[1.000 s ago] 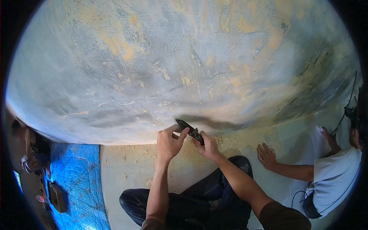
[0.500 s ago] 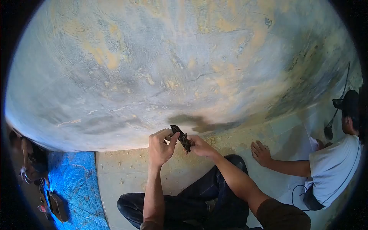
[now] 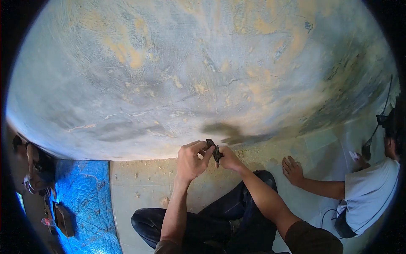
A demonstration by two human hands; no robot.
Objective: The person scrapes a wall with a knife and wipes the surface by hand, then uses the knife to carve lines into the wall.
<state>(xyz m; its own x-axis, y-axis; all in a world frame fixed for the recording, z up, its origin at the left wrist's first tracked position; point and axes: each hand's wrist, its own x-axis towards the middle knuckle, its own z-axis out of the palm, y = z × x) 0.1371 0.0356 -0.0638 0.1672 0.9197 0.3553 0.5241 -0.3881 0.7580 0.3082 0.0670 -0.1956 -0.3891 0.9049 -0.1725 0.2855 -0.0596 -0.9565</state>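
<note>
Handling a dark tool [image 3: 217,154], apparently adjusting it: pinching upper end with left hand [image 3: 192,162], gripping lower end with right hand [image 3: 230,159], near the floor's [image 3: 141,180] edge at the wall [image 3: 169,84]. Probably needs both ends steady next.

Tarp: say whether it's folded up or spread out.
Spread out: the tarp lies flat on the floor as one broad sheet.

The blue-grey, ochre-smeared wall [image 3: 190,63] blocked me ahead, my dark-trousered, folded legs [image 3: 203,228] below. My left hand [image 3: 191,162] could pass leftward over the pale, crumb-strewn floor [image 3: 139,180]; rightward, a co-worker's bare hand [image 3: 292,171] stood in the way.
</note>
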